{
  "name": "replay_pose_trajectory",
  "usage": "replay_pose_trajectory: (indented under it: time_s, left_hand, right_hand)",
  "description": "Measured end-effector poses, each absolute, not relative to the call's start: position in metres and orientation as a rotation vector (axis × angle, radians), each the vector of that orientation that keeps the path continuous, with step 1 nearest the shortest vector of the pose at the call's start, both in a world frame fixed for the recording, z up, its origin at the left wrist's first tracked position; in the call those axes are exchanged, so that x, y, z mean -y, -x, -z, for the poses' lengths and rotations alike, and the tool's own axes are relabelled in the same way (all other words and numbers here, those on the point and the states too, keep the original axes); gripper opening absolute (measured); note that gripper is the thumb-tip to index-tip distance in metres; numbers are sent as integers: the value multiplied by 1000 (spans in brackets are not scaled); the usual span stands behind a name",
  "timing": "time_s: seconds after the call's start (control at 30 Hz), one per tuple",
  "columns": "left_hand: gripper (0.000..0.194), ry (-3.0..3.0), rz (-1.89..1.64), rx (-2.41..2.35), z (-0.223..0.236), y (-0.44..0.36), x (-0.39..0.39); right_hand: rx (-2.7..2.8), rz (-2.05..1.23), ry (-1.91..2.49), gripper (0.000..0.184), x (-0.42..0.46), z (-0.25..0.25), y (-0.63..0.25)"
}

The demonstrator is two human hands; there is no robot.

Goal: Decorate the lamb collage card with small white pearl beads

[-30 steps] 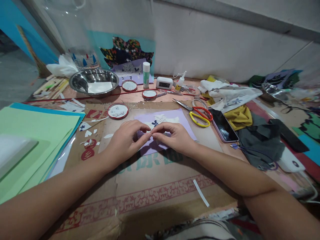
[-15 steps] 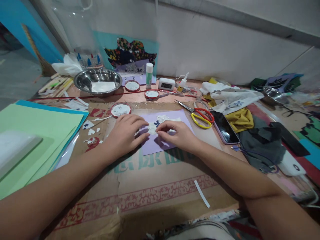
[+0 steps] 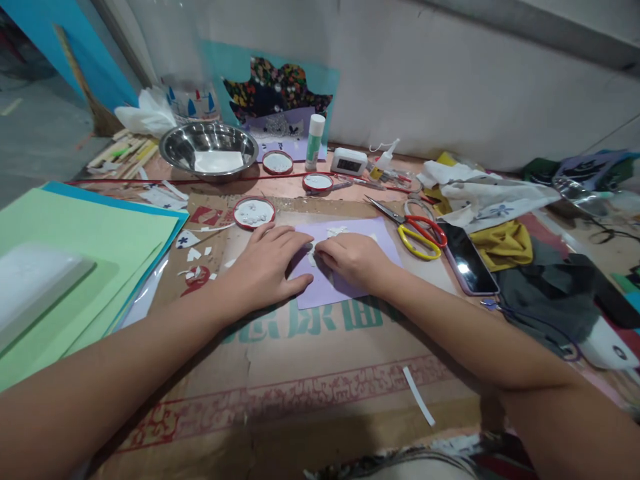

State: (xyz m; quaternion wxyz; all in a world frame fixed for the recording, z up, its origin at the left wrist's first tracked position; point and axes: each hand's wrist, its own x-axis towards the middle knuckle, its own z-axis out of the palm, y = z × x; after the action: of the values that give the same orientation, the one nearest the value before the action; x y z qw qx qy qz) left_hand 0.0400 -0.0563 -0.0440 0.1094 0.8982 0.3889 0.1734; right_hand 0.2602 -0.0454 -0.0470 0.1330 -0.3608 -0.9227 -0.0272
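A sheet of light purple paper (image 3: 327, 291) lies on the cardboard, with white lace-like pieces (image 3: 337, 231) on its upper half. My left hand (image 3: 273, 264) rests at the sheet's left edge, thumb and fingers apart, holding nothing that I can see. Over the middle of the paper, my right hand (image 3: 356, 259) has its fingers curled together in a pinch at the white material. Whatever sits between those fingertips is hidden. A red-rimmed lid (image 3: 254, 213) with small whitish bits stands just beyond my left hand.
Right of the paper lie scissors (image 3: 419, 233) and a phone (image 3: 467, 259). Behind stand a metal bowl (image 3: 175, 155), a glue stick (image 3: 315, 141) and a small white digital display (image 3: 349, 161). Green sheets (image 3: 100, 233) cover the left; a white strip (image 3: 419, 397) lies near the front.
My right hand has curled tighter and now covers the dark blue flower that showed beside its fingertips. My left thumb and fingers are spread wider. The whole view has shifted slightly.
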Motion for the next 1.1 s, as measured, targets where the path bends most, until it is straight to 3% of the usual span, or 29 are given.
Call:
replay_pose_trajectory:
  time_s: [0.7,1.1]
  left_hand:
    - [56,-2654,-484,-1149,44,-41,57]
    - [55,-2662,-464,-1153,41,-41,59]
  right_hand:
    - [2728,354,966,23,49,49,-258]
    - [2718,239,1054,20,53,48,-255]
